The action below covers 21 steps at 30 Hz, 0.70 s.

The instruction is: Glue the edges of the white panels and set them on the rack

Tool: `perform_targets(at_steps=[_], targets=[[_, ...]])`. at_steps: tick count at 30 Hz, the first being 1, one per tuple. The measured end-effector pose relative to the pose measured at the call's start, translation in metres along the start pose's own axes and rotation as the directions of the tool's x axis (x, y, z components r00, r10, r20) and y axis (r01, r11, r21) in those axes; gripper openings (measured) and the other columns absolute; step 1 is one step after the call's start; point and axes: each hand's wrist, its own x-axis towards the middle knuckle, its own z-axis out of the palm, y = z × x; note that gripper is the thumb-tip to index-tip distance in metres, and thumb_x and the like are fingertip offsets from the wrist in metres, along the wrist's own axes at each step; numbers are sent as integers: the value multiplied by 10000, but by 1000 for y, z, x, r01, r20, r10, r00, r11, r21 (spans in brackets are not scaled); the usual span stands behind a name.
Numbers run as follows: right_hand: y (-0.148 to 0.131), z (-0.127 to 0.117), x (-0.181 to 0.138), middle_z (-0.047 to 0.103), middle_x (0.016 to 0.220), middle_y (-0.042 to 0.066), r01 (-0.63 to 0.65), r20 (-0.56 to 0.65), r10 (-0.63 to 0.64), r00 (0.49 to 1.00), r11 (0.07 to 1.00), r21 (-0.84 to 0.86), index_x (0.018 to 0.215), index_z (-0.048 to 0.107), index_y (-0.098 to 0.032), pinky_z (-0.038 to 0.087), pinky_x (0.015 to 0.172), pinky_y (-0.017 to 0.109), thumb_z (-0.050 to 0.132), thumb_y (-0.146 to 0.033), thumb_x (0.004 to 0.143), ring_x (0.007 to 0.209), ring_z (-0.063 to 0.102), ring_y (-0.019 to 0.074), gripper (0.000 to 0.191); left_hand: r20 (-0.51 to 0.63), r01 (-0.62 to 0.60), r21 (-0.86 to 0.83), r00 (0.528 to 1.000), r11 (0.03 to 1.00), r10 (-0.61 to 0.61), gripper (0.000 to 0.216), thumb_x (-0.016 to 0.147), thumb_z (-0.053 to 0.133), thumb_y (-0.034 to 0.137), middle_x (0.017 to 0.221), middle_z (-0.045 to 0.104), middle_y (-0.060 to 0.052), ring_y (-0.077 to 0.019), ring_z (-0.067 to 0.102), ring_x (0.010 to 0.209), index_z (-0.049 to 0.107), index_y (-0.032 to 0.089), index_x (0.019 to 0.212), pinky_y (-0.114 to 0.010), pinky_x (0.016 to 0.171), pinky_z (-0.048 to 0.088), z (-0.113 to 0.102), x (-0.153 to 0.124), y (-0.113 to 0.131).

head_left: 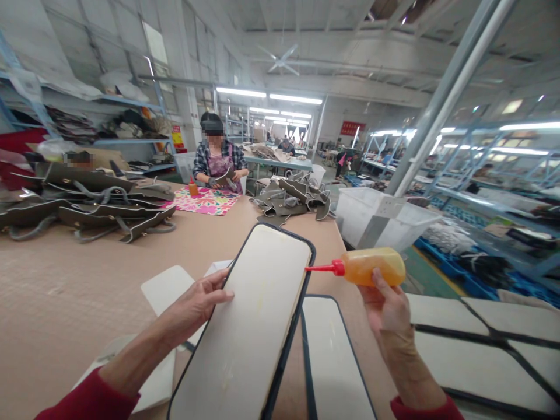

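Observation:
A long white panel point(249, 303) with rounded corners and a dark edging is held up at a tilt over the table. My left hand point(210, 297) grips its left edge, thumb on the white face and the other fingers behind. In my right hand point(387, 306) lies a squeeze bottle point(374, 266) of amber liquid, turned on its side. Its thin red nozzle points left, and the tip meets the panel's right edge near the top corner. Beneath, a second dark-edged panel point(330, 350) rests on the table. Plain white pieces point(168, 289) lie to the left, partly behind my forearm.
More edged panels point(472, 356) are laid out at the right. A white bin point(371, 213) stands beside a slanting metal post point(420, 134). Grey-brown pieces with straps point(87, 204) are piled at the back left. Across the table point(201, 239), a co-worker point(219, 157) handles a dark piece.

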Motion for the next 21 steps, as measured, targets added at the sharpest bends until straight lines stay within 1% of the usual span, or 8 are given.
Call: perform_targets(at_steps=[4, 11, 15, 18, 21], targets=[[1, -1, -4, 689, 846, 26, -38, 1, 38, 999, 999, -18, 881, 656, -145, 557, 658, 246, 852, -217, 459, 736, 645, 149, 471, -5, -2, -12, 1000, 1000, 2, 528, 683, 670, 113, 1088, 673, -72, -240, 633, 962, 582, 188, 1198, -296, 775, 517, 1, 3, 0], [5, -3, -13, 684, 892, 78, -118, 8, 119, 993, 990, -72, 898, 651, -110, 547, 659, 250, 845, -233, 471, 766, 643, 171, 485, -42, -8, -31, 999, 999, 6, 542, 653, 688, 103, 1066, 684, -75, -225, 663, 873, 595, 185, 1181, -282, 719, 531, 1, 9, 0], [10, -8, -19, 675, 940, 70, -162, 25, 166, 986, 982, -99, 913, 652, -143, 536, 691, 250, 833, -239, 489, 813, 636, 174, 471, -67, 7, -49, 998, 999, -10, 543, 645, 681, 82, 1061, 686, -84, -208, 672, 838, 598, 170, 1174, -264, 720, 527, 0, 11, 0], [14, -12, -23, 675, 918, 45, -198, 36, 204, 978, 973, -119, 881, 659, -172, 531, 687, 242, 831, -249, 495, 815, 634, 171, 430, -55, 9, -52, 998, 999, -12, 519, 658, 662, 70, 1072, 683, -78, -193, 673, 826, 600, 174, 1162, -256, 713, 530, -2, 14, 0], [18, -15, -33, 677, 895, 22, -235, 39, 243, 969, 962, -139, 861, 663, -187, 528, 668, 227, 838, -259, 494, 790, 633, 158, 414, -57, 10, -43, 998, 999, -13, 489, 663, 654, 62, 1033, 695, -73, -179, 672, 807, 607, 167, 1138, -245, 694, 533, -7, 17, -1]])
